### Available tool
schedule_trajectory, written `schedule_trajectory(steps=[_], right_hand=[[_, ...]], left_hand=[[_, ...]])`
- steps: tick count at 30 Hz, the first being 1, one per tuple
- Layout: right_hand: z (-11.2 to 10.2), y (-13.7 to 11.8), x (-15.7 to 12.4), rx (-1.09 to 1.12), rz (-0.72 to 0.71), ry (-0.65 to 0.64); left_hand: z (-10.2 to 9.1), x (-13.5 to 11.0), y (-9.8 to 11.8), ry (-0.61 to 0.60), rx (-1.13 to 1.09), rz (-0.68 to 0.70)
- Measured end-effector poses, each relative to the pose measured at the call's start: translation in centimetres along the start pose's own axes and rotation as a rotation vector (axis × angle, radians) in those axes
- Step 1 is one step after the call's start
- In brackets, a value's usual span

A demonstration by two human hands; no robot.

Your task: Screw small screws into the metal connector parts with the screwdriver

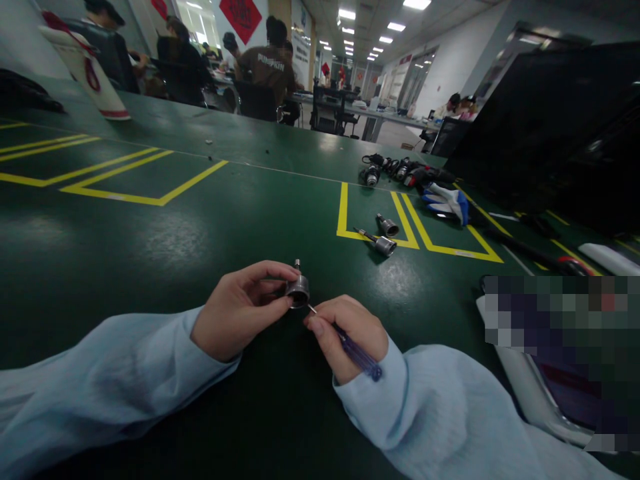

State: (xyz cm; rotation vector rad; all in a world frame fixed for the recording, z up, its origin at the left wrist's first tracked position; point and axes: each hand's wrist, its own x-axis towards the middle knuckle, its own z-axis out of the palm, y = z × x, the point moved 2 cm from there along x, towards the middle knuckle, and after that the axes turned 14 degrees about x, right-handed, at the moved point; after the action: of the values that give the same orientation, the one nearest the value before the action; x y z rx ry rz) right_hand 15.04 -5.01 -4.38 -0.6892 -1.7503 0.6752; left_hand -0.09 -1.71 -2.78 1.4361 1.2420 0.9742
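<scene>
grey cup-shaped piece point(299, 287), apparently metal, dark inside, short-stemmed

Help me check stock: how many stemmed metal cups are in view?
3: a held cup in the left hand; on the table, a nearer cup and a farther cup. Others may be hidden.

Ceiling lights point(397, 27) leave soft glare on the dim green tabletop point(280, 213).

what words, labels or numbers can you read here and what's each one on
"PUMPKIN": back of a brown shirt
Red diamond sign: too blurred to read
Wall lettering: too blurred to read
Pale patch on yellow tape: too blurred to tell
Metal cup and purple-handled tool: nothing readable
</scene>
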Motion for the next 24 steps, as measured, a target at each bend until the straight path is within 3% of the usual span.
schedule_trajectory(steps=[7,12,18,24], right_hand=[[0.2,-0.3,0.0,-0.063,-0.04,-0.062],[-0.1,-0.9,0.1,-0.116,-0.074,-0.131],[-0.2,-1.2,0.5,-0.089,-0.134,-0.082],[-0.4,-1.4,0.4,-0.073,-0.082,-0.063]], left_hand=[[0.0,-0.1,-0.1,0.013,0.007,0.03],[-0.1,0.1,-0.4,0.029,-0.052,-0.11],[-0.2,0.3,-0.3,0.044,-0.045,-0.086],[-0.4,0.2,-0.3,0.046,-0.059,-0.064]])
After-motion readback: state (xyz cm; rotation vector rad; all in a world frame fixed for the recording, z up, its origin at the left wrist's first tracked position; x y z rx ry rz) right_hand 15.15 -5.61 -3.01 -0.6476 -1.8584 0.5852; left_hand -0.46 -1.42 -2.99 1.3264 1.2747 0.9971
